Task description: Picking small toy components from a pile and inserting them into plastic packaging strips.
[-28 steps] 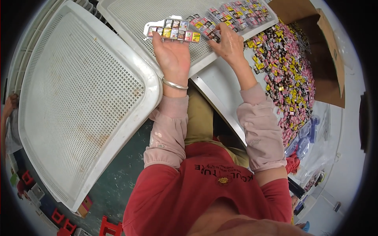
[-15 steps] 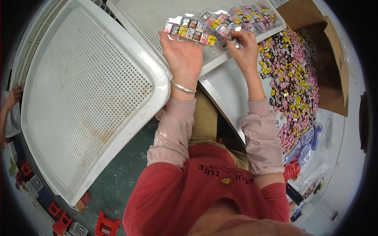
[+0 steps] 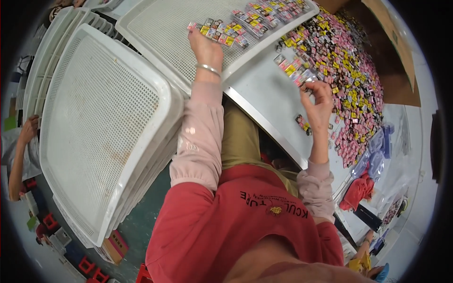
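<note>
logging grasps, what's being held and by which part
Right hand holds a multicoloured pack by its near end; the left hand is at another pack, grip unclear.

L pack point(image 3: 218, 32), R pack point(image 3: 295, 70): multicol., well apart

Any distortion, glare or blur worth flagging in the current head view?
Head view: fisheye curves the edges of the white tray at left, corners black; head view: highlights on the bracelet; head view: the clear pack in the right hand looks slightly soft, perhaps from motion.
</note>
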Demonstrator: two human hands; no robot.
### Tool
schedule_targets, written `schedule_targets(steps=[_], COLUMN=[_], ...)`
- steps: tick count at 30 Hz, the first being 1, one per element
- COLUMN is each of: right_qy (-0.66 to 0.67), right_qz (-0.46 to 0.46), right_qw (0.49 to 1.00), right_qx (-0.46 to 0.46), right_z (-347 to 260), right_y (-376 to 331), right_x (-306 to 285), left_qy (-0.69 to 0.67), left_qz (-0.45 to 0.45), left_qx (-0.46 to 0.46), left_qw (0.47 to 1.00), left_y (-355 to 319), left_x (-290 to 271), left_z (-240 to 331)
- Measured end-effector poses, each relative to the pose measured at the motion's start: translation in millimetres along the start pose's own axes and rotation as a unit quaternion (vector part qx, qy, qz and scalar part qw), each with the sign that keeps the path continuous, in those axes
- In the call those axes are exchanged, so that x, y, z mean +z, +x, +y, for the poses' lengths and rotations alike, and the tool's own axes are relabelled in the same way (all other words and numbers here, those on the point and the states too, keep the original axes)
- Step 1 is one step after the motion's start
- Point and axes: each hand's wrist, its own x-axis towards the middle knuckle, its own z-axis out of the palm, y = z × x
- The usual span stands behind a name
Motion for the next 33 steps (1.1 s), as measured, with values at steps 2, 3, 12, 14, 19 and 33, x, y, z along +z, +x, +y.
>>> schedule_targets(steps=[2,3,12,14,19,33], right_qy=[-0.021,-0.02,-0.091,-0.102,-0.177,-0.221], right_qz=[-0.01,-0.01,-0.053,-0.069,-0.037,-0.191], right_qw=[1.0,1.0,0.994,0.992,0.983,0.939], right_qx=[0.002,0.01,-0.001,-0.004,-0.034,-0.18], right_z=[10.9,9.0,13.7,16.2,34.0,13.7], right_y=[-26.6,-36.0,-72.3,-77.9,-103.0,-54.9], right_x=[7.6,12.8,30.6,20.8,-25.1,-2.6], left_qy=[0.019,0.06,0.018,0.182,0.247,0.631], left_qz=[0.018,-0.007,0.002,0.047,0.045,-0.184], left_qx=[0.003,0.025,-0.331,-0.08,-0.041,0.275], left_qw=[1.0,0.998,0.943,0.979,0.967,0.702], left_y=[9.4,12.0,31.4,1.7,-6.3,-60.5], left_x=[4.6,4.2,27.1,42.0,40.8,17.0], left_z=[-12.4,-16.6,-22.1,-36.5,-27.5,3.0])
